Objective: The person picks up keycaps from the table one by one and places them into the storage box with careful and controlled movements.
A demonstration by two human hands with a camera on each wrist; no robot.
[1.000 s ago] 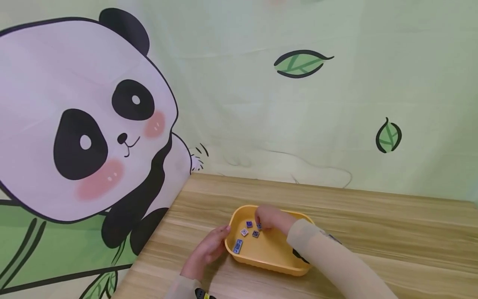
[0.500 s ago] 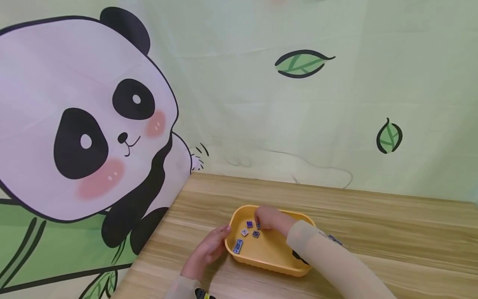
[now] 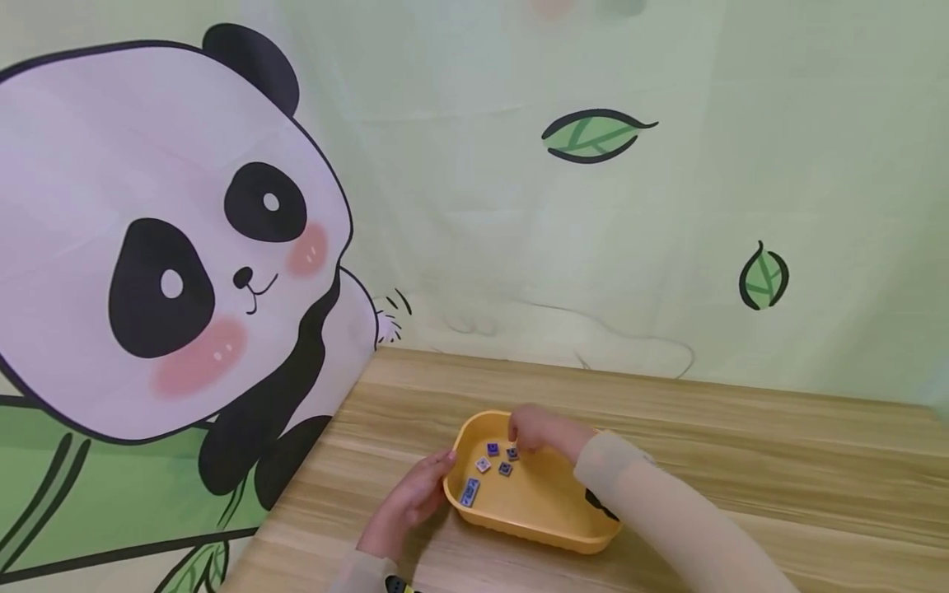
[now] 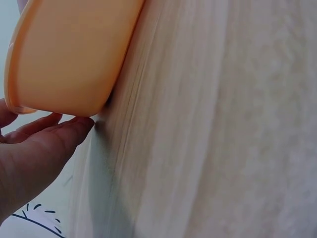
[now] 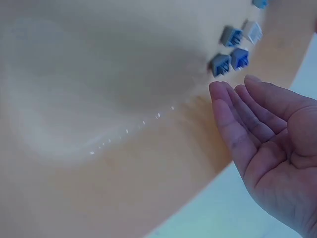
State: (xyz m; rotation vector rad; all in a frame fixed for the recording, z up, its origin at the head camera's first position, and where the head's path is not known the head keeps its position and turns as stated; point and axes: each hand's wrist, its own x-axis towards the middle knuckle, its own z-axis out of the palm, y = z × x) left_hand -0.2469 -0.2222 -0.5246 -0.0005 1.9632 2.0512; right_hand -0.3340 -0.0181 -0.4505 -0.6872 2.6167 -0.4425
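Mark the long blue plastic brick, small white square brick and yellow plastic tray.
Long blue plastic brick (image 3: 470,492): head view, upper side.
Small white square brick (image 3: 483,465): head view, upper side.
Yellow plastic tray (image 3: 541,502): head view, bare floor.

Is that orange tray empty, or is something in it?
Not empty: four small square blocks and one longer block lie inside the tray.

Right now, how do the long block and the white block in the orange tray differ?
The long block is oblong; the white block looks roughly square from above and is smaller. The long block is greyish blue, while the white block is much paler. The long block lies close to the wall of the tray; the white block sits farther in. Both rest inside the tray.
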